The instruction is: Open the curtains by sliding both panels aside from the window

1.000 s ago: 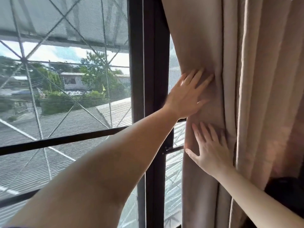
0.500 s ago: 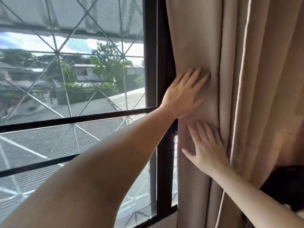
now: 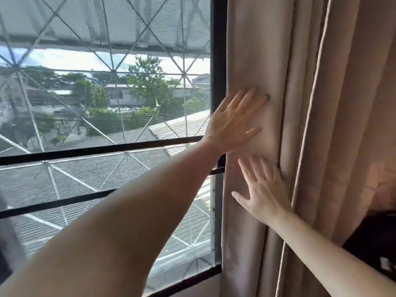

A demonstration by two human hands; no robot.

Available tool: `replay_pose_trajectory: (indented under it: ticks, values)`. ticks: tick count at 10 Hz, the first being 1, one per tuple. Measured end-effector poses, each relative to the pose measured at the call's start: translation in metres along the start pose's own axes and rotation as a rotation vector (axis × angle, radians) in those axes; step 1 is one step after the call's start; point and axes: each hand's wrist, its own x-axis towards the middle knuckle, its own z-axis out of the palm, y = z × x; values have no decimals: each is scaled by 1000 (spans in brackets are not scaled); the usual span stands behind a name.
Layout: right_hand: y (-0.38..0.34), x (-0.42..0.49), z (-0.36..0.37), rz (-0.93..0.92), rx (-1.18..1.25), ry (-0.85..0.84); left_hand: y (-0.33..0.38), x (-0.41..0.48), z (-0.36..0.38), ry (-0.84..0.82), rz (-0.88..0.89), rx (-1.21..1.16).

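Both hands, left hand (image 3: 232,123) above right hand (image 3: 262,189), press flat with fingers spread against the bunched curtain (image 3: 304,82).

Curtain (image 3: 321,125): matt beige cloth, fine weave, soft vertical folds, pale piped seam. Window frame (image 3: 218,50), left of it: dark, smooth, looks like painted metal, dull sheen. Beyond the glass, a thin light-coloured metal grille (image 3: 120,133); far roofs (image 3: 177,127) corrugated sheet, grey.
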Motion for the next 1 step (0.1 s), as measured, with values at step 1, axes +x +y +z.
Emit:
replay_pose_trajectory:
  ticks: [1]
  values:
    - [-22, -1, -6, -20, -7, -5, -12, -11, -16, -19, -3, -9]
